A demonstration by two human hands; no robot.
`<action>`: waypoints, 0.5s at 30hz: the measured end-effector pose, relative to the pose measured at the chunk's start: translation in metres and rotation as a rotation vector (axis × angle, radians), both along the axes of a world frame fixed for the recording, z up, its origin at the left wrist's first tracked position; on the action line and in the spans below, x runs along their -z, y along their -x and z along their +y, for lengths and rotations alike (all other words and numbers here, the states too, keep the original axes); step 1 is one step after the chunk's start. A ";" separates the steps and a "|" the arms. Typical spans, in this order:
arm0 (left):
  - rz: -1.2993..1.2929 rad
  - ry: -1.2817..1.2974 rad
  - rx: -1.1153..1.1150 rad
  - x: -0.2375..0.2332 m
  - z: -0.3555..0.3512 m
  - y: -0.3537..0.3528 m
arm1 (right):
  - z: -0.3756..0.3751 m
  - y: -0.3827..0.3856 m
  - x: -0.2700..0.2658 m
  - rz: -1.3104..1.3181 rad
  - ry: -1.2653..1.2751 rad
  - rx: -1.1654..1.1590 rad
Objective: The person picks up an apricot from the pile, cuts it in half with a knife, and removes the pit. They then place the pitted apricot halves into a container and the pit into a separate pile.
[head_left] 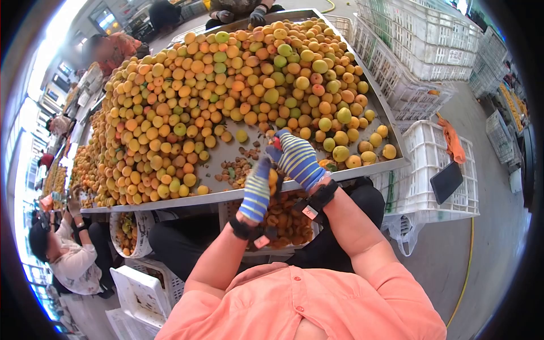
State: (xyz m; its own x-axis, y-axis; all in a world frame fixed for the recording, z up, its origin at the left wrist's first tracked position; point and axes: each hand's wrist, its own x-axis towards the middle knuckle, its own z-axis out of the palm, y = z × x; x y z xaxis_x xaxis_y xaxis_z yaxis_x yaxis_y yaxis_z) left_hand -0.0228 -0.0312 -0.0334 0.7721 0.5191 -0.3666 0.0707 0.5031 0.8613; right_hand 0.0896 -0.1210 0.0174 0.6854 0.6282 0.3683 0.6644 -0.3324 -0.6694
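My left hand, in a blue-and-yellow striped glove, is closed around an apricot at the table's near edge. Right beside it, my right hand, gloved alike, is closed on a small tool with a red part; its working end is hidden. The two hands nearly touch. Brown apricot pits lie on the metal table just beyond my left hand. Below the hands, a crate of halved apricots stands between my knees.
Whole apricots are heaped over the metal-rimmed table. White crates are stacked at right; a nearer crate bears an orange cloth and a dark tablet. A bucket stands at left. Co-workers sit around, one person at left.
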 end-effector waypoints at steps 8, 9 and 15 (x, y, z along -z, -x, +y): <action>0.067 0.801 0.027 0.005 -0.027 0.084 | -0.002 -0.003 0.002 0.027 -0.019 0.145; 0.033 0.790 0.043 0.008 -0.024 0.087 | -0.003 -0.002 0.004 -0.004 -0.062 0.141; 0.148 0.422 0.401 -0.015 0.005 0.091 | -0.011 -0.010 0.001 0.015 -0.021 0.148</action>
